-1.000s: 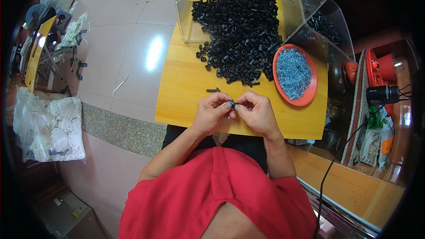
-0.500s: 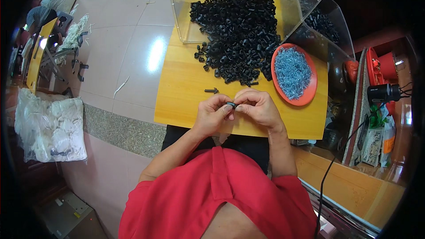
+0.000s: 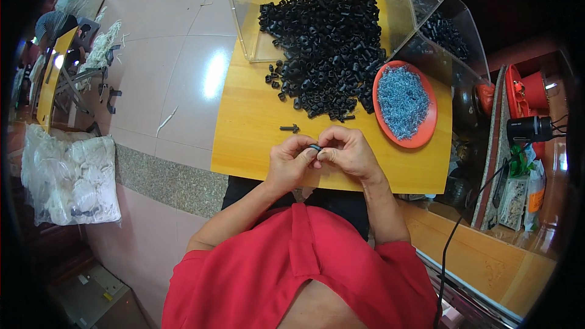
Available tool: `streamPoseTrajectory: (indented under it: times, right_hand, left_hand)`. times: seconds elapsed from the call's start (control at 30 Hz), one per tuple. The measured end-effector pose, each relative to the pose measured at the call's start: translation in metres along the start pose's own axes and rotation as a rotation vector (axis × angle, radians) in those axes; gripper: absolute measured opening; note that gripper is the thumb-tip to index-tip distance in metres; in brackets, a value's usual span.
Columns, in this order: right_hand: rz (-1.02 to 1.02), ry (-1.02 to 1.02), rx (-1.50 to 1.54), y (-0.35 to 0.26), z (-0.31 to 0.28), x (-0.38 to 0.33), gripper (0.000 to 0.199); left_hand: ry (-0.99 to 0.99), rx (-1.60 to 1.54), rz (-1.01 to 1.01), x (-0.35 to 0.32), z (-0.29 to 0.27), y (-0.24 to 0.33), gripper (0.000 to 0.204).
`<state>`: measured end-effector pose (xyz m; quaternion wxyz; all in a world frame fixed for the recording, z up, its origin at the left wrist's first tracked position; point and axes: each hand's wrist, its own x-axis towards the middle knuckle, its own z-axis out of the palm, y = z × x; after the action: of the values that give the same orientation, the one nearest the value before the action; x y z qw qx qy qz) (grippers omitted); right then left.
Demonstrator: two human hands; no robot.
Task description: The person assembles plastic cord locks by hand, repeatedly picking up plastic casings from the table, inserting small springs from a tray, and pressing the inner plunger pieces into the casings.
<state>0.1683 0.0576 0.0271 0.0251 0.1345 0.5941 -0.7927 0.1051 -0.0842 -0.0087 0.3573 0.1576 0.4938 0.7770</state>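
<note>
Near the front edge of the yellow table (image 3: 244, 134), my left hand (image 3: 289, 161) pinches a small black plastic part (image 3: 314, 147) between thumb and fingers. My right hand (image 3: 350, 153) closes on the same part from the other side, its fingertips touching those of the left. Just beyond my hands lies a single black stem-shaped piece (image 3: 289, 128). A big heap of small black plastic parts (image 3: 332, 42) covers the table's far half. To its right, a red oval plate (image 3: 428, 131) holds a mound of small shiny bluish metal pieces (image 3: 402, 102), perhaps springs.
A clear plastic bin (image 3: 244, 39) lies around the heap's far side, and another clear bin (image 3: 472, 64) with black parts is at the right. A black cable (image 3: 450, 244) runs down at the right. A bag of white material (image 3: 72, 176) sits on the left.
My right hand has shifted slightly left, closer to the left hand, and its fingers now cover more of the black part. The heap and plate look the same.
</note>
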Motion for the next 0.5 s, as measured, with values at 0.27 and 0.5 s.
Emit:
streamPoseTrajectory:
  times: [0.27, 0.5]
  right_hand:
    - [-0.007, 0.056, -0.057, -0.004, -0.001, -0.008, 0.008]
    - [-0.235, 0.473, -0.233, -0.068, -0.048, -0.016, 0.004]
  left_hand:
    - [-0.048, 0.061, -0.006, 0.000, 0.002, -0.001, 0.013]
    - [-0.109, -0.023, -0.004, -0.001, -0.003, -0.007, 0.034]
